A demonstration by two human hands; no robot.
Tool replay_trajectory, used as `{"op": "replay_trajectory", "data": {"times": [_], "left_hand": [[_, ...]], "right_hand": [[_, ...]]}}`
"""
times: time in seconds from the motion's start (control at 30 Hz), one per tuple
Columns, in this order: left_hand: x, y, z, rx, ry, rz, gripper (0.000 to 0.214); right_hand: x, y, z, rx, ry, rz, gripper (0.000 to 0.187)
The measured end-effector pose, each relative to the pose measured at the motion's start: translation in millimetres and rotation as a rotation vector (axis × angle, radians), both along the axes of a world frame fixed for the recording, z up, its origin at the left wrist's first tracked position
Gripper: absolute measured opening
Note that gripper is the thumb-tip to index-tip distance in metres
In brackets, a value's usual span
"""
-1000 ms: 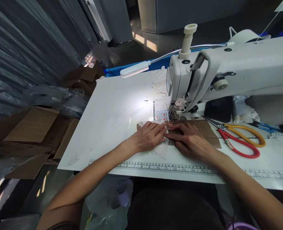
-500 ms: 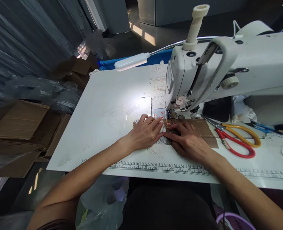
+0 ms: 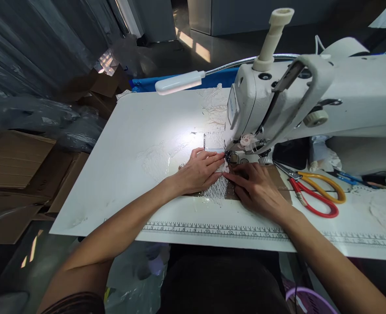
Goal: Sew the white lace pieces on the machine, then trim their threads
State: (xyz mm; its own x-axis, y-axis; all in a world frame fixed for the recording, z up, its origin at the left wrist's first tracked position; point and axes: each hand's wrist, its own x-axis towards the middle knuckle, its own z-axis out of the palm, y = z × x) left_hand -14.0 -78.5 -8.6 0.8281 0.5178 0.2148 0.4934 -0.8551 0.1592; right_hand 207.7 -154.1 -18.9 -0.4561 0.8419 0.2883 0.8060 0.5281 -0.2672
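A strip of white lace (image 3: 217, 190) lies on the sewing machine's bed, over a strip of brown material (image 3: 279, 181). My left hand (image 3: 201, 171) rests flat on the lace, fingers stretched towards the presser foot (image 3: 228, 157), its fingertips right beside it. Just to the right, my right hand (image 3: 256, 185) presses down on the lace edge and brown strip with its index finger extended and its other fingers apart. The right thumb is partly hidden. Above both hands stands the white sewing machine (image 3: 250, 102); its needle is hard to make out.
Scissors (image 3: 320, 192) with red and orange handles lie right of my right hand. A lamp (image 3: 180, 83) lights the white table (image 3: 121, 148), which has a printed ruler (image 3: 212, 229) along its front. Lace pieces (image 3: 214, 109) lie behind; cardboard boxes (image 3: 16, 159) stand left.
Both hands have shifted slightly away from me, and my left fingertips are now closer to the presser foot. The red marks by my fingers are no longer visible. The view has shifted a little.
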Motion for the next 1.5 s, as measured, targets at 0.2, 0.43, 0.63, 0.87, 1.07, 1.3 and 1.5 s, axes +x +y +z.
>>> {"op": "replay_trajectory", "data": {"times": [0.2,0.43,0.63,0.87,1.07,1.3,1.5], "left_hand": [[1.2,2.3,-2.5,-0.015,-0.039,0.015,0.038],[0.2,1.4,-5.2,0.005,-0.029,0.012,0.04],[3.0,-2.2,-3.0,0.092,-0.015,0.027,0.038],[6.3,-3.6,0.8,0.16,-0.021,-0.05,0.031],[3.2,-2.7,2.2,0.084,-0.06,-0.089,0.029],[1.6,0.6,7.4,0.071,-0.001,-0.074,0.034],[5.0,-1.4,7.7,0.1,0.047,-0.007,0.036]], "right_hand": [[2.2,0.8,-2.4,-0.031,0.011,-0.015,0.041],[1.7,0.2,-5.3,-0.028,0.042,-0.02,0.038],[2.3,0.3,-7.6,-0.027,0.053,-0.02,0.039],[1.9,0.7,-6.2,-0.02,0.046,-0.025,0.043],[-0.1,-0.2,-6.1,0.015,0.037,-0.035,0.038],[-4.6,1.0,-2.8,0.012,0.044,-0.061,0.036],[-8.5,5.8,-1.2,0.041,0.03,-0.099,0.039]]}}
